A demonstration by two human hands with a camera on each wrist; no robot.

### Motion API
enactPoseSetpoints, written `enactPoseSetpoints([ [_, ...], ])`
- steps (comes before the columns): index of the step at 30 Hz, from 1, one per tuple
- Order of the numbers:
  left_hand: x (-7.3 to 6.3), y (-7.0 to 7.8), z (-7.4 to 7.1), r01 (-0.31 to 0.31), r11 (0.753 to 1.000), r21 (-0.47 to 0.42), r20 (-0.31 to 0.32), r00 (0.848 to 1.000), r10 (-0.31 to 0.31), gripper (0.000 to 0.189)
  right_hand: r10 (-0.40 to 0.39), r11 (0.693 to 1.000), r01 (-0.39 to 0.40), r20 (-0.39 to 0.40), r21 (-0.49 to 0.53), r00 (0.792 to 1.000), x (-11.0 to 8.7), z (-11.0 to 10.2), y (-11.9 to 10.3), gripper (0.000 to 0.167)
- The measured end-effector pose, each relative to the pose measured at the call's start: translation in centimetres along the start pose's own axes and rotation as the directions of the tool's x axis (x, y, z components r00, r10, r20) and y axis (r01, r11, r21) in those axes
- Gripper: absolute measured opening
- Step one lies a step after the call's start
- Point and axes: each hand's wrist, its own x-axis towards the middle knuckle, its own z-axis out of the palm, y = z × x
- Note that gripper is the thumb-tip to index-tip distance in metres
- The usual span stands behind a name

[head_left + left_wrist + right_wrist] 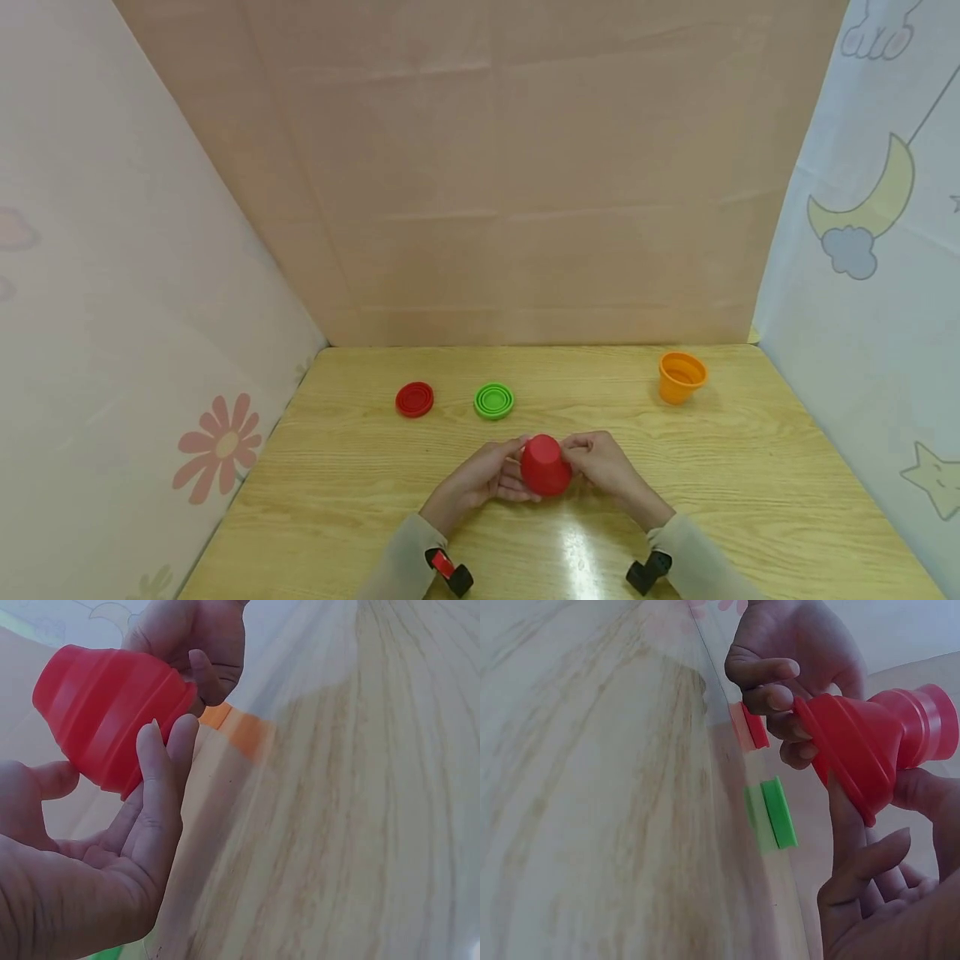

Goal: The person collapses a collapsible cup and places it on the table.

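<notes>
1. I hold a red, ringed, flexible-looking cup [546, 467] between both hands, just above the pale wood-grain tabletop [337, 517], near the middle of its closer part.
2. The cup is turned over: its narrow base points upward, and its wide rim faces down, with some tilt.
3. My left hand [491, 475] grips it from the left, thumb on the ringed wall, fingers reaching round to the wide rim.
4. My right hand [600, 462] pinches it from the right: the thumb presses the wall near the narrower part, and the index finger lies against the rim. The other fingers are bent beneath.
5. Neither hand is spread wide; the cup fills the gap between thumb and fingers on each.
6. Beyond my hands lie a flat, round red disc with concentric rings [415, 400] and, just right of it, a similar bright green ringed disc [493, 402].
7. An orange tapered cup [681, 379] stands mouth-up, well apart, at the far right.
</notes>
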Motion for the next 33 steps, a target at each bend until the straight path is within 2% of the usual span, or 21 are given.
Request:
enactPoseSetpoints([
  [8,0.01,0.04,-0.03,-0.014,1.0,-0.012,0.014,1.0,0.014,0.041,-0.019,0.999,0.019,0.022,-0.031,1.0,-0.21,-0.08,-0.27,0.022],
  [16,-0.15,0.29,-0.14,-0.035,0.999,0.024,0.013,0.999,0.035,0.041,-0.032,0.999,0.033,0.034,-0.03,0.999,-0.15,-0.04,-0.29,0.021],
  [20,-0.12,0.06,-0.19,-0.052,0.999,0.0,0.011,0.999,0.052,0.041,-0.009,1.0,0.01,0.007,-0.021,1.0,-0.2,-0.1,-0.24,0.02],
  [26,-0.05,-0.45,-0.49,-0.072,0.997,-0.024,0.028,0.997,0.073,0.042,-0.02,1.0,0.02,0.005,0.002,1.0,-0.11,0.05,-0.23,0.021],
  [29,0.1,-0.53,-0.54,-0.089,0.996,0.002,0.012,0.996,0.089,0.04,-0.018,1.0,0.018,0.0,0.009,1.0,-0.15,0.11,-0.21,0.021],
  [33,0.36,-0.37,-0.21,-0.105,0.992,0.076,-0.056,0.992,0.11,0.031,-0.012,1.0,0.012,-0.003,0.022,1.0,-0.15,0.23,-0.05,0.019],
])
